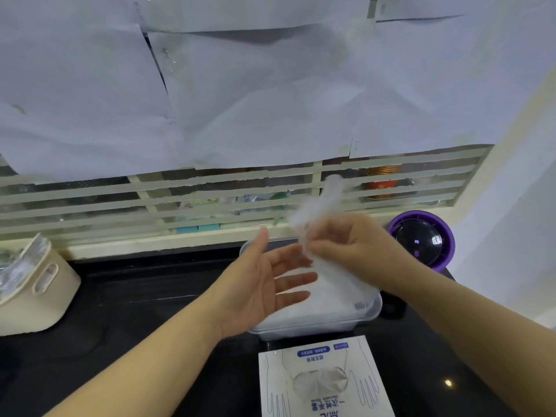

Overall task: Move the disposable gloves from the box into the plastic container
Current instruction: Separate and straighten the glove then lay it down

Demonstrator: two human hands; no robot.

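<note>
white paper sheets (240, 85) cover the wall across the top of our view, from ten to two o'clock, with a pale barred grille (120, 203) below them. the black surface (120, 296) fills the lower half. on it, a little off centre toward five o'clock, sits the clear plastic container (301, 334), and a white heap of gloves (328, 305) lies inside. at six o'clock of the container, just beside it, lies the flat white box (276, 374), its oval opening facing up. a cream basket (45, 296) stands at nine o'clock, at the view's edge, and a round purple gadget (421, 240) stands at two o'clock of the container. our left hand (264, 284) hovers over the container's nine o'clock side, palm turned toward three o'clock, fingers straight and spread, holding nothing. our right hand (346, 245) is above the container's far end, fingertips and thumb pinching one thin glove (328, 200), which sticks up toward one o'clock, blurred. we cannot tell whether the left fingertips touch it.
</note>
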